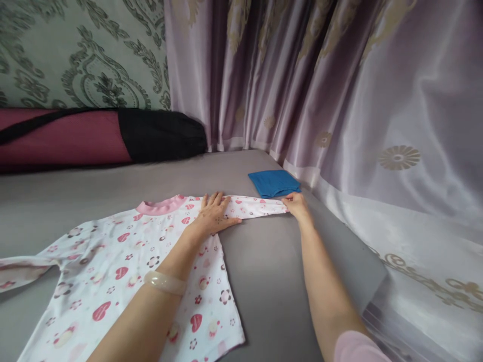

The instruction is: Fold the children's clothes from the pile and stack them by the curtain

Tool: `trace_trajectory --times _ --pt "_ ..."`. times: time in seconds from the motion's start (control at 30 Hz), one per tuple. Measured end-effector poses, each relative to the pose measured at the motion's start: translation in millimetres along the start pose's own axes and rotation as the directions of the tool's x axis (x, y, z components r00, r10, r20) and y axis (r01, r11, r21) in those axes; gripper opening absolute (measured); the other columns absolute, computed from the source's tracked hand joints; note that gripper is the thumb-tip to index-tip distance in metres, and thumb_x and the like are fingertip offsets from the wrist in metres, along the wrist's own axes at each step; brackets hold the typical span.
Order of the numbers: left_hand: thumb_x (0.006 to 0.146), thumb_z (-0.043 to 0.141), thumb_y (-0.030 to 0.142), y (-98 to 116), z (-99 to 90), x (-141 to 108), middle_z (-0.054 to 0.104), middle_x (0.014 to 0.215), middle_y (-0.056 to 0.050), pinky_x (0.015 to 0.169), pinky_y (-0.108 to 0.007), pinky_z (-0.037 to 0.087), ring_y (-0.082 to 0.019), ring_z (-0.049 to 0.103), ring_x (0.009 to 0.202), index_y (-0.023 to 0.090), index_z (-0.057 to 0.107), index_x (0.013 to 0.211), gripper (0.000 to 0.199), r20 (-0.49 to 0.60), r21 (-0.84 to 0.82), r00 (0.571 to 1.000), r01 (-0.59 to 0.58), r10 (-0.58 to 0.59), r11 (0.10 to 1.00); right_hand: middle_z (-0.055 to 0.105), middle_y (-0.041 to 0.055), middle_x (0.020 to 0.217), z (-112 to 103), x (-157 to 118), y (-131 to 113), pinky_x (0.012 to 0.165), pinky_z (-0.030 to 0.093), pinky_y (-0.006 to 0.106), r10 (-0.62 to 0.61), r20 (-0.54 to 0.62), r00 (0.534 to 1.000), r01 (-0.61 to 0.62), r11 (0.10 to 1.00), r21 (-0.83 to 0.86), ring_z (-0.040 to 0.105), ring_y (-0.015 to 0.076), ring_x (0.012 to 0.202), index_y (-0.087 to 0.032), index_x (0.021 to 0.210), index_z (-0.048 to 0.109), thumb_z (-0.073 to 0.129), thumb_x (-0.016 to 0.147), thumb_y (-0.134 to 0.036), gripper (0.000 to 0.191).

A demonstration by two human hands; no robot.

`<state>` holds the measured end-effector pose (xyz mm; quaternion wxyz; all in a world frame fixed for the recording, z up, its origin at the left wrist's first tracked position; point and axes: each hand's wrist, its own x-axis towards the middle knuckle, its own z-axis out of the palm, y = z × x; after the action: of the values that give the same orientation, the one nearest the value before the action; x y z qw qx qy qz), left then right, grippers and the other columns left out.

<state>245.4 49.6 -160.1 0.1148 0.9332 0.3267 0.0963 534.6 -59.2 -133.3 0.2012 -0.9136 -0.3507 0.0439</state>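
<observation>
A white long-sleeved shirt point(124, 271) with pink hearts and flowers lies spread out on a grey surface, its pink collar toward the far side. My left hand point(217, 216) rests flat, fingers spread, on the shirt's right shoulder where the sleeve begins. At the end of that outstretched sleeve, my right hand point(298, 205) pinches the cuff between thumb and fingers. The other sleeve reaches out past the left edge of view. Just beyond the right-hand sleeve sits a folded blue cloth point(274, 183), close to my right hand.
The grey padded surface point(271, 281) ends at the right beside a long purple curtain point(339, 100). A long pink and black bag point(162, 136) lies along the back, before a patterned wall point(86, 55).
</observation>
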Motion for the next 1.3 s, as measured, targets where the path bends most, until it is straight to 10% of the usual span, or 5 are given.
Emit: trace_trajectory --times 0.17,0.43,0.93,1.13,1.3 --pt "0.08 0.067 0.056 8 -5.3 6 0.047 0.14 -0.017 0.104 -0.053 0.034 -0.036 0.044 0.127 0.023 0.059 0.128 0.059 -0.073 -0.082 0.986 -0.153 0.147 0.985 0.066 0.019 0.108 -2 -14 -25 0.089 0.043 0.041 -0.252 -0.185 0.95 0.216 0.956 -0.197 0.061 0.0303 0.103 -0.015 0.1 0.071 0.056 0.089 -0.021 0.019" --pt "0.094 0.051 0.024 23 7.2 10 0.062 0.101 -0.01 0.09 -0.031 0.046 -0.022 0.058 0.1 0.016 0.068 0.102 0.02 -0.083 -0.177 0.93 -0.368 0.358 0.913 0.07 0.0062 0.1 35 -22 -67 0.089 0.041 0.029 -0.633 0.046 0.773 0.634 0.773 -0.02 0.059 0.0193 0.095 -0.021 0.094 0.073 0.052 0.094 -0.021 0.021" --pt "0.092 0.048 0.02 28 -2.9 7 0.068 0.09 -0.006 0.08 -0.025 0.047 -0.017 0.063 0.086 0.018 0.07 0.083 0.023 -0.058 -0.304 0.934 -0.352 0.351 0.885 0.067 0.0162 0.111 37 -27 -93 0.087 0.042 0.033 -0.439 0.118 0.891 0.448 0.804 -0.39 0.059 0.025 0.106 -0.013 0.109 0.065 0.042 0.091 -0.007 0.029" --pt "0.094 0.044 0.027 26 -13.6 10 0.072 0.091 -0.008 0.073 -0.027 0.046 -0.019 0.065 0.083 0.019 0.07 0.087 0.028 -0.127 -0.297 0.99 -0.096 0.061 0.95 0.069 0.0118 0.11 35 -27 -113 0.087 0.043 0.033 -0.512 0.162 0.843 0.536 0.777 -0.331 0.06 0.0237 0.105 -0.02 0.103 0.068 0.046 0.095 -0.018 0.023" --pt "0.093 0.04 0.02 -14 -27.4 6 0.072 0.102 -0.011 0.084 -0.033 0.046 -0.025 0.063 0.099 0.018 0.071 0.1 0.032 -0.275 -0.154 0.901 0.303 -0.336 0.94 0.072 0.0045 0.103 42 -40 -152 0.083 0.043 0.026 -0.681 0.292 0.671 0.719 0.694 -0.034 0.063 0.0184 0.098 -0.023 0.097 0.072 0.055 0.093 -0.024 0.017"
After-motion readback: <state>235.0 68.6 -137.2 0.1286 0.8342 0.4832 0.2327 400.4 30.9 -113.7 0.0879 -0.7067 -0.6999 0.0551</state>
